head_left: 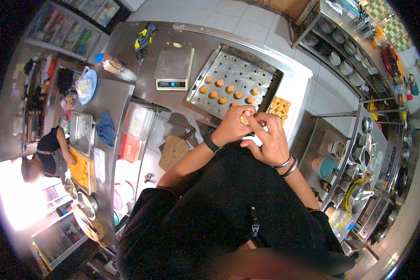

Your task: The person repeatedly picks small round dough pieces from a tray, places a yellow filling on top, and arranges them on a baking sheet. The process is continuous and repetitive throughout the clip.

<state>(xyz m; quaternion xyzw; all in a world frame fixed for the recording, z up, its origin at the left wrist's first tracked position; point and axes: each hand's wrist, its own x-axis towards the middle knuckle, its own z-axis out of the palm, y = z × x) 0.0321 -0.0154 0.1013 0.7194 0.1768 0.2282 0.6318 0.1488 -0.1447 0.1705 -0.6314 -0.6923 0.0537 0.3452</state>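
Observation:
My left hand (235,125) is closed round a small yellowish dough piece (244,120), which shows between its thumb and fingers. Against that piece rests a finger of my right hand (269,140), whose thumb stands apart; some of its fingertips are hidden. Just beyond both hands lies a square metal baking tray (233,65) with a perforated bottom. Several small round orange-brown dough pieces (230,89) sit in loose rows on its nearer half. Right of the tray, close to my right hand, a cluster of yellow-orange pieces (280,108) lies on a white surface.
A digital scale (174,67) stands left of the tray, with a black-and-yellow cloth item (144,37) beyond it. On the left counter are a bottle (119,69), a blue cloth (106,128) and a yellow-filled tray (81,170) touched by another person (51,151). Dish racks (343,65) line the right.

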